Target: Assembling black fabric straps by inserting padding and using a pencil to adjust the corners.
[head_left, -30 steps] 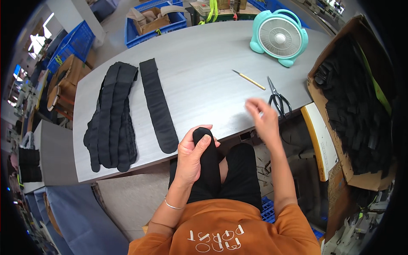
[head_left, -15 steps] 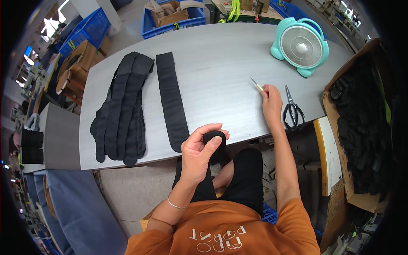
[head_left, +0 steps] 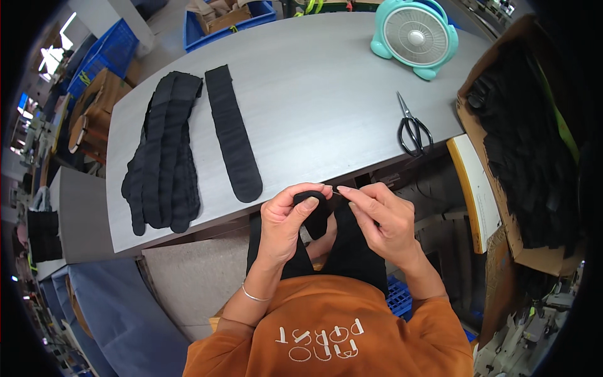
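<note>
Clasping a black fabric strip [head_left: 318, 219] between the fingers of the left hand [head_left: 281, 220], mid-frame before the grey bench [head_left: 326, 94]; pinching a thin tool [head_left: 335, 193], mostly hidden, in the tight fingers of the right hand [head_left: 385, 221], just right of the strip; facing stacked black strips [head_left: 164, 151] at left and scissors [head_left: 409, 119] at right

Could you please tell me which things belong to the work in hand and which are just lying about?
In the job:
black cloth in the left hand
thin tool in the right hand
probably black strips on the table

Seemingly lying about:
fan
scissors, untouched
blue crate beyond the table
</note>
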Action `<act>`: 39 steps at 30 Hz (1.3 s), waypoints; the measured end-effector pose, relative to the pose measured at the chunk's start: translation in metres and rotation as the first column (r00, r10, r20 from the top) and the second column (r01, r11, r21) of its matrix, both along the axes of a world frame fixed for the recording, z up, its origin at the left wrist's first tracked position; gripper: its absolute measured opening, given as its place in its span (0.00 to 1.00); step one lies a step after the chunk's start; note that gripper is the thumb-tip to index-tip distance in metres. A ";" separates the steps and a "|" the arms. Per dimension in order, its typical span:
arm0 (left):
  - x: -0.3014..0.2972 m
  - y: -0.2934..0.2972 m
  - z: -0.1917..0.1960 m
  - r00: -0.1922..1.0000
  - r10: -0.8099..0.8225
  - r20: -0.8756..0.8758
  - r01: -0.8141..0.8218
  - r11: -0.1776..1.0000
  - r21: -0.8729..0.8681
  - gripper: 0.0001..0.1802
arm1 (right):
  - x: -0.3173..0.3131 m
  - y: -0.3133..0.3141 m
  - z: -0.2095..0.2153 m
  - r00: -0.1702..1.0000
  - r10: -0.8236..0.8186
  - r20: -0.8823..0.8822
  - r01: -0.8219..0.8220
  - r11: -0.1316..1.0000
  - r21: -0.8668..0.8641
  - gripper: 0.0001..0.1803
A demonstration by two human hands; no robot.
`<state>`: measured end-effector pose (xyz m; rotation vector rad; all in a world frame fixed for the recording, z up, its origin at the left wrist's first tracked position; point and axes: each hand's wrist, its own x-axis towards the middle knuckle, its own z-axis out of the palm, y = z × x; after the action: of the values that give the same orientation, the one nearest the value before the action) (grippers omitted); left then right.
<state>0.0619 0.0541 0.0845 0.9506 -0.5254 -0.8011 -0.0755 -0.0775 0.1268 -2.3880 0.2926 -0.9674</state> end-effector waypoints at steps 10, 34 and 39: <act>-0.010 0.017 0.003 0.993 -0.046 0.106 0.043 0.999 0.028 0.12 | -0.010 0.012 0.004 0.998 0.026 -0.062 -0.034 0.991 -0.129 0.21; -0.023 0.015 -0.018 0.995 0.053 0.082 -0.070 0.973 0.218 0.14 | 0.005 0.036 -0.035 0.981 -0.190 0.035 0.192 0.978 -0.081 0.14; -0.018 0.009 -0.008 0.986 0.168 -0.002 -0.166 0.974 0.154 0.15 | 0.003 0.034 -0.038 0.994 -0.081 -0.075 0.107 0.873 0.476 0.16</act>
<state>0.0443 0.0631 0.0768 1.1144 -0.3690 -0.7027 -0.0726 -0.0438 0.0885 -1.9553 0.6005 -0.7627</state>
